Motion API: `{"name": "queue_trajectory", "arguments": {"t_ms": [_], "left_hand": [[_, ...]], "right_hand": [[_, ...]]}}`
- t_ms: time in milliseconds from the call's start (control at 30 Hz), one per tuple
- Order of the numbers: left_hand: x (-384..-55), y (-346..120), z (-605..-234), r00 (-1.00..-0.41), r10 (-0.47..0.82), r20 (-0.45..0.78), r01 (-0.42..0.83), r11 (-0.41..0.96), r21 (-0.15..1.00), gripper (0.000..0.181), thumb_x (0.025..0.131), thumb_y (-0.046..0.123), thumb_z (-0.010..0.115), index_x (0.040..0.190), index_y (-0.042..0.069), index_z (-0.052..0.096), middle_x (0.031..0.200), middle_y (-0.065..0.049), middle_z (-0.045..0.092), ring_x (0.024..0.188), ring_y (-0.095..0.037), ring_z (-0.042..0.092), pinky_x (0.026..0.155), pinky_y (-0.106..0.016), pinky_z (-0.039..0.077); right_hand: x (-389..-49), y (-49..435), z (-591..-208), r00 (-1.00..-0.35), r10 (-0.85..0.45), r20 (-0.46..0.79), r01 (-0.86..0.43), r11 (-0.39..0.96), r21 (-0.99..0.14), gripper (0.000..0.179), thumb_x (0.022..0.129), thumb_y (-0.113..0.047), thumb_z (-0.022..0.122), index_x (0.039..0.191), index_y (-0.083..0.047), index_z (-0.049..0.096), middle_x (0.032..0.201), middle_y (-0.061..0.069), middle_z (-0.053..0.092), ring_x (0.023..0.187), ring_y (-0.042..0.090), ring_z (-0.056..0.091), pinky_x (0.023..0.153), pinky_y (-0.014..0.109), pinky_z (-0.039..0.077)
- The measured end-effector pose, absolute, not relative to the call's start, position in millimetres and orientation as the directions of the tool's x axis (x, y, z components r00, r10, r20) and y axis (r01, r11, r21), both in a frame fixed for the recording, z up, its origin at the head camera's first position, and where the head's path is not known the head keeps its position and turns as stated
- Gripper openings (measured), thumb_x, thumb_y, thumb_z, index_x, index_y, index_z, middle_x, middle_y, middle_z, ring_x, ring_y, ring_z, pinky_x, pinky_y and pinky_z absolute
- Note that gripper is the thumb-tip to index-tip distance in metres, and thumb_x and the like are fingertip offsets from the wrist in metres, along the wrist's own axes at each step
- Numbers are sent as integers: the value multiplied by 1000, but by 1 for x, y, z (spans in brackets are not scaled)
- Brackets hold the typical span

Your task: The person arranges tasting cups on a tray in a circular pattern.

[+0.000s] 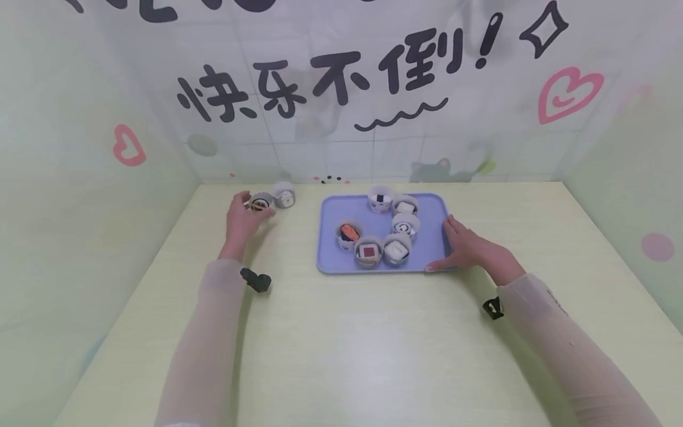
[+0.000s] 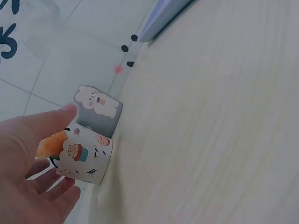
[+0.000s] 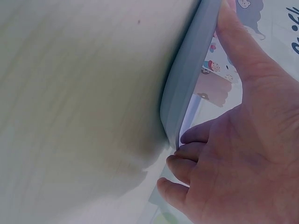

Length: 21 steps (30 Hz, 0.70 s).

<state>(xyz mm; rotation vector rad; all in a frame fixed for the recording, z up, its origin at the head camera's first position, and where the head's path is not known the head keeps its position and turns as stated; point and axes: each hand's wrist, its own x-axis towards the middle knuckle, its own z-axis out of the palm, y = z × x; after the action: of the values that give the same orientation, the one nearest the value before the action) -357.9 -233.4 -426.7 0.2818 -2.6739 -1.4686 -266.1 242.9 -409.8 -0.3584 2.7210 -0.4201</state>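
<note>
At the back left, my left hand (image 1: pixel 241 226) holds a paper baking cup (image 2: pixel 86 158) with a cupcake print, thumb on one side and fingers on the other. A sushi-like piece with an orange part sits inside that cup. Close behind it stands a grey cup (image 2: pixel 98 112) with a white bear on its wall. My right hand (image 1: pixel 472 246) grips the blue tray (image 1: pixel 332 207) at its near right corner, thumb along the front edge and fingers at the right edge. In the right wrist view, some fingertips touch the tray's rim (image 3: pixel 184 74).
On the tray stand several cups with sushi-like pieces, among them an orange-topped one (image 1: pixel 349 232) and one with a red square (image 1: pixel 369 252). The pale wooden table (image 1: pixel 341 332) meets a printed back wall (image 1: pixel 331 160) and side walls.
</note>
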Motion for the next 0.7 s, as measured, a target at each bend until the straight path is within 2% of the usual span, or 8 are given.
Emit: {"name": "queue_trajectory", "arguments": {"t_ms": [233, 433, 700], "left_hand": [[-358, -230, -431, -974, -222, -40, -154, 524, 837, 87, 90, 22, 73, 156, 3, 20, 160, -23, 31, 146, -38, 35, 124, -47, 29], [-359, -227, -431, -960, -271, -76, -204, 486, 850, 78, 90, 18, 72, 153, 5, 27, 155, -22, 39, 141, -37, 43, 120, -47, 35], [-356, -226, -419, -959, -276, -70, -207, 509, 835, 74, 91, 17, 72, 152, 4, 31, 154, -22, 41, 141, -38, 42, 120, -48, 36]], "right_hand": [[-266, 243, -410, -902, -299, -313, -189, 923, -336, 131, 76, -61, 78, 150, 19, 4, 158, 42, 0, 147, 57, 8, 122, 64, 17], [-267, 242, -411, -902, -301, -310, -190, 920, -342, 131, 76, -61, 78, 150, 19, 4, 158, 42, 0, 147, 57, 7, 122, 63, 17], [-269, 242, -410, -901, -298, -315, -190, 924, -332, 132, 76, -61, 77, 150, 19, 3, 158, 42, 0, 147, 57, 8, 122, 64, 17]]}}
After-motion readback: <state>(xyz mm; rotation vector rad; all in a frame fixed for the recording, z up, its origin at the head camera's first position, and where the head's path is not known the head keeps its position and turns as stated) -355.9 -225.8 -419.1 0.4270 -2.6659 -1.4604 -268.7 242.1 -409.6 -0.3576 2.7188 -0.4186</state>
